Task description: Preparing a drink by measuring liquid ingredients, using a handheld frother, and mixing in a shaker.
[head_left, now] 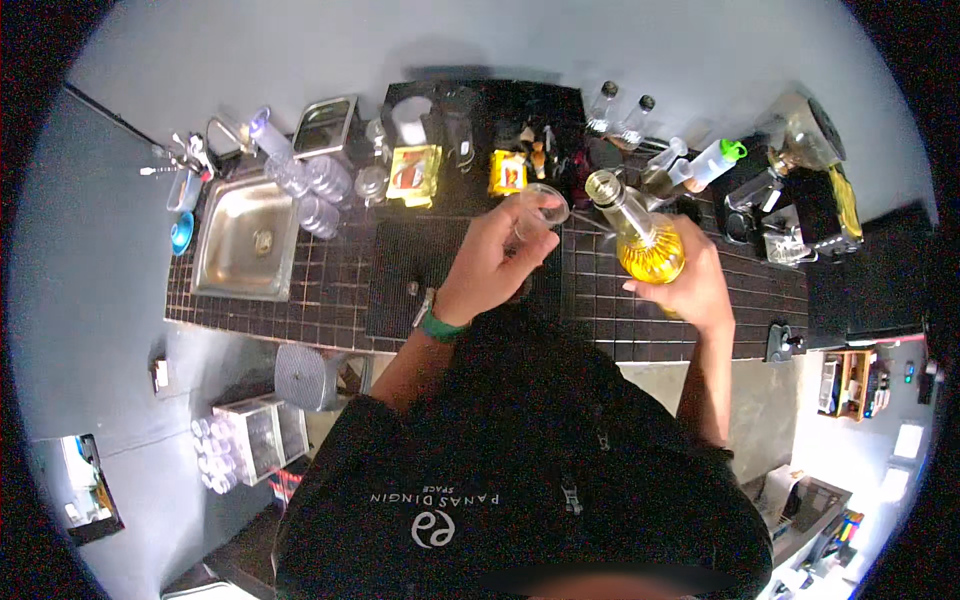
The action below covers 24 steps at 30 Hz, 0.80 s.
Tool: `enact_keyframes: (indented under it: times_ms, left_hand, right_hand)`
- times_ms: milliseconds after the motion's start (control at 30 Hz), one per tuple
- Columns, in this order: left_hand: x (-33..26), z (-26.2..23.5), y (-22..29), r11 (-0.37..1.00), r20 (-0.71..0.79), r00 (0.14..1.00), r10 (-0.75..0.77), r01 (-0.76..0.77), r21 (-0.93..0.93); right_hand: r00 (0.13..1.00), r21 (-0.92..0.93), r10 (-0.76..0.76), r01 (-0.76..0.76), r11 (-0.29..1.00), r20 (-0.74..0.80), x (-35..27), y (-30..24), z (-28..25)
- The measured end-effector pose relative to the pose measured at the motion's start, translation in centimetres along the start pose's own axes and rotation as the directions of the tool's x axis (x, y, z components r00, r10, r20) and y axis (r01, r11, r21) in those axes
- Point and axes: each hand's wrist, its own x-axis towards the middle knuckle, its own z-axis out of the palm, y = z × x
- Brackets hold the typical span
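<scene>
My left hand (488, 262), with a green band at the wrist, is closed around a small clear cup (544, 206). The cup leans with its round mouth toward me. My right hand (700, 285) grips the body of a clear glass bottle (650, 245) with yellow liquid in it. The bottle tilts to the left, its open neck close to the cup but apart from it. No stream shows between the two. Behind the cup, a yellow packet (509, 172) lies on the black counter, and a larger yellow packet (412, 174) is farther left.
A steel sink (247, 240) is set into the dark tiled counter (640, 335) at left, beside several clear cups (325, 180). Two glass bottles (632, 122) stand against the wall. A green-capped squeeze bottle (715, 165) and a coffee grinder (800, 135) are at right.
</scene>
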Motion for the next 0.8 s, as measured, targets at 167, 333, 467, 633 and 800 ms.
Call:
enact_keyframes:
  times_ms: [167,333,467,633,800]
  left_hand:
    - [1.5,2.4,2.0,0.993,0.045,0.993,0.113,-0.11,-0.046]
    - [1.9,4.0,3.6,0.974,0.01,0.982,0.188,-0.186,-0.126]
    - [2.1,4.7,4.6,0.973,0.035,0.982,0.187,-0.18,-0.143]
    - [2.0,5.3,5.4,0.973,0.04,0.983,0.177,-0.169,-0.157]
    - [1.7,6.0,5.8,0.959,0.036,0.974,0.222,-0.212,-0.19]
  right_hand:
    - [0.994,-0.262,-0.104,0.09,0.961,-0.042,0.9,-2.2,-5.4]
    - [0.981,-0.36,-0.187,0.157,0.92,-0.05,1.5,-3.4,-8.2]
    - [0.96,-0.449,-0.275,0.225,0.865,-0.05,1.7,-3.9,-10.0]
    - [0.944,-0.488,-0.327,0.263,0.832,-0.05,1.6,-5.1,-12.1]
    - [0.939,-0.567,-0.343,0.269,0.778,-0.025,1.2,-6.0,-13.6]
